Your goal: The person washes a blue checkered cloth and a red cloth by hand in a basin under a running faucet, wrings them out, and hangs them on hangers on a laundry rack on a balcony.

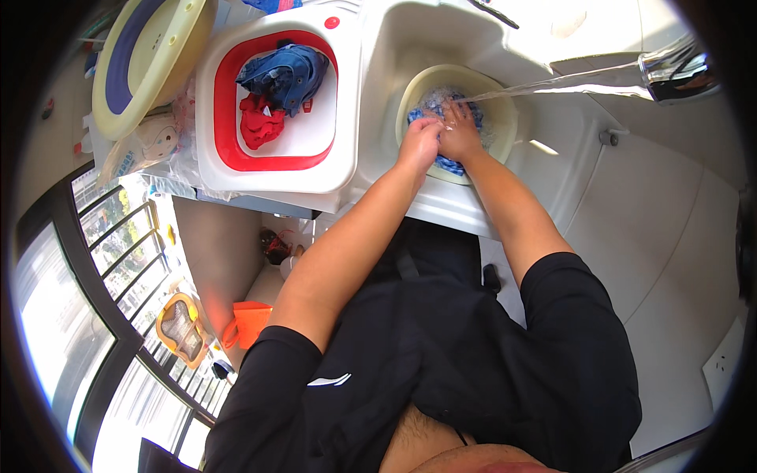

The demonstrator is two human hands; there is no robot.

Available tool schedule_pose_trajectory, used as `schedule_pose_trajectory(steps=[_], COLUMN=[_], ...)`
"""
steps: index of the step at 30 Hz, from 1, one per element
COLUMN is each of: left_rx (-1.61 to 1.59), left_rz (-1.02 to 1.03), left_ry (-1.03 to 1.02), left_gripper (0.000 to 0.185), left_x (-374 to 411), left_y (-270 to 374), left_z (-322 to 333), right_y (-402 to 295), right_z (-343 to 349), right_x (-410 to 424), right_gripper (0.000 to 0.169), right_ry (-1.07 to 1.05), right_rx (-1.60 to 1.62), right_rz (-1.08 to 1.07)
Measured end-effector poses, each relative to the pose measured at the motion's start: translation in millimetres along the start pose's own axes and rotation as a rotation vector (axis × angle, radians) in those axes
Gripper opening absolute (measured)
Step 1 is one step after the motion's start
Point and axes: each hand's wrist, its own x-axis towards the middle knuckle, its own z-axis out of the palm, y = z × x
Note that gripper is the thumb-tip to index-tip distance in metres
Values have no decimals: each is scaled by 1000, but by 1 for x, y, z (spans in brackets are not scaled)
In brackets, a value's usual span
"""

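Note:
A blue checked cloth [449, 165] lies wet in a pale yellow plastic basin [504, 139], with bubbly water around it. My right hand [460, 131] rests on the cloth, palm down and fingers spread. Beside it, touching or nearly so, my left hand [423, 141] has curled fingers; whether cloth is pinched in them is hidden. Water from a chrome faucet [674, 71] streams into the basin close to my right fingertips. The basin stands inside a white sink [547, 127].
Left of the sink stands a red-and-white collapsible tub [207, 118] holding a blue denim garment [290, 74] and a red cloth [260, 121]. A yellow-and-purple basin [177, 65] leans beyond it, above plastic packaging [183, 142]. An orange bag [251, 322] sits lower left, near barred windows.

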Motion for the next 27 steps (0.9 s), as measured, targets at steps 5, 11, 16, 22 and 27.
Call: schedule_pose_trajectory(steps=[5, 11, 16, 22, 27], left_rx=[2, -73, -66, -151, -130], left_rz=[42, 88, 74, 33, 54], left_ry=[11, 56, 56, 25, 68], left_gripper=[30, 26, 25, 24, 24], left_x=[9, 15, 13, 8, 11], left_y=[-5, -10, -13, -7, -3], left_z=[-4, -6, -10, -7, -1], right_y=[1, -46, -6, 12, -32], right_z=[-13, 2, -27, -42, -36], right_x=[27, 19, 24, 6, -7], right_gripper=[73, 58, 32, 46, 81], right_ry=[55, 134, -320, 44, -86], right_rx=[282, -76, 435, 163, 237], right_rz=[502, 599, 308, -260, 466])
